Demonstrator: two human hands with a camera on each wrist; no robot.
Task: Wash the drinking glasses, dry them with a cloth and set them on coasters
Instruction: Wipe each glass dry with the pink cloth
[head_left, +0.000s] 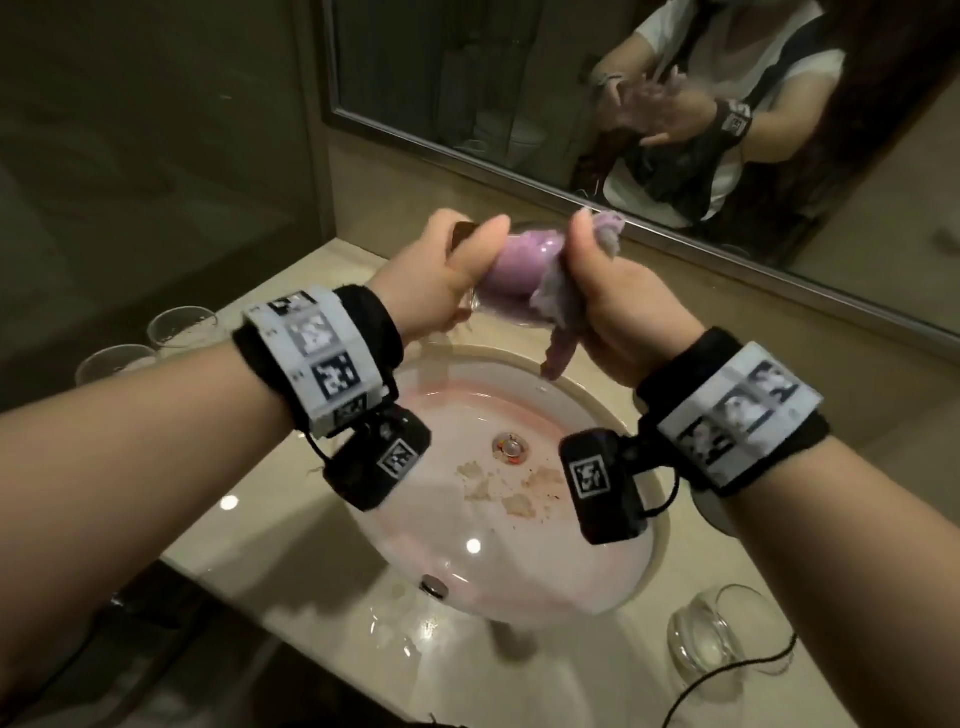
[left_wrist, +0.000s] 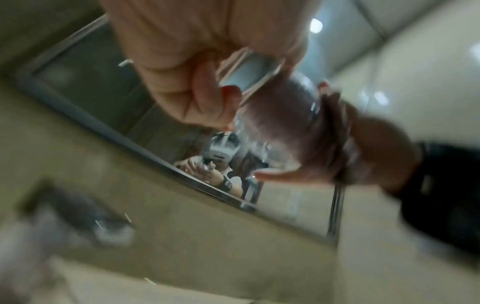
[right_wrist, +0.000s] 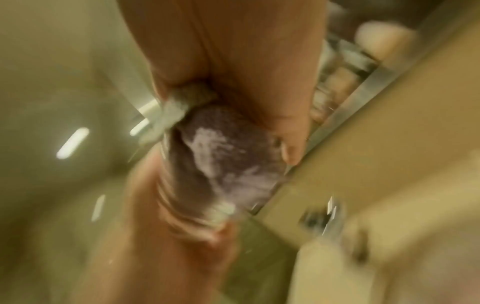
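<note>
Left hand (head_left: 431, 270) clamps the wet, slippery, fragile drinking glass (head_left: 506, 275) w/ its grip round the base end; right hand (head_left: 618, 306) clamps the soft purple cloth (head_left: 558, 291) stuffed inside.

The room was dim and warm-toned. Small ceiling-lamp glints lay on the wet bench (head_left: 291, 519) toward seven o'clock, and the head view bowed at its edges. Both wrist views were smeared by motion; the mirror (left_wrist: 85, 86) at ten o'clock was soft, and a lamp (left_wrist: 316, 25) glared at one o'clock.
</note>
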